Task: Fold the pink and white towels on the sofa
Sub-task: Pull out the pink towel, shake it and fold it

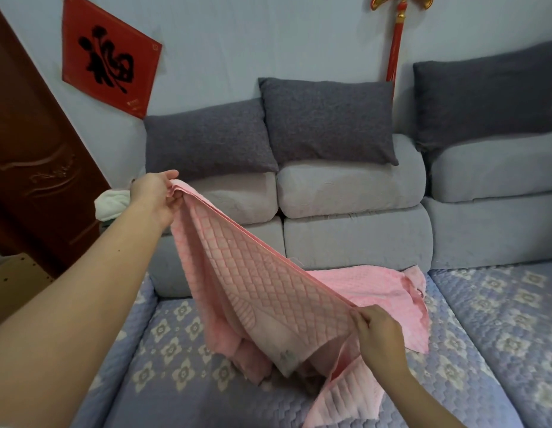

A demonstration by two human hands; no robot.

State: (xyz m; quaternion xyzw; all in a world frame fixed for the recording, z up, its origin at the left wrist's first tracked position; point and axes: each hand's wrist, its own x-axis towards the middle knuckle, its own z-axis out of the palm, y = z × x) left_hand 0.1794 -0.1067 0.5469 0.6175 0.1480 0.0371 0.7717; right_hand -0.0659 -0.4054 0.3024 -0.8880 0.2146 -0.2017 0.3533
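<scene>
A pink towel (250, 273) with a diamond pattern hangs stretched between my hands above the sofa seat (176, 350). My left hand (156, 193) pinches its upper end, raised toward the sofa's left armrest. My right hand (379, 330) pinches the lower end, close to the seat. The towel's loose folds sag onto the seat below. More pink cloth (376, 288) lies flat behind it, against the backrest. A white towel (109, 202) sits bunched on the left armrest, partly hidden behind my left hand.
The seat wears a blue floral quilted cover. Three dark grey pillows (327, 118) lean along the backrest against the wall. A brown door (34, 156) stands at the left. A second seat section (500, 319) extends to the right.
</scene>
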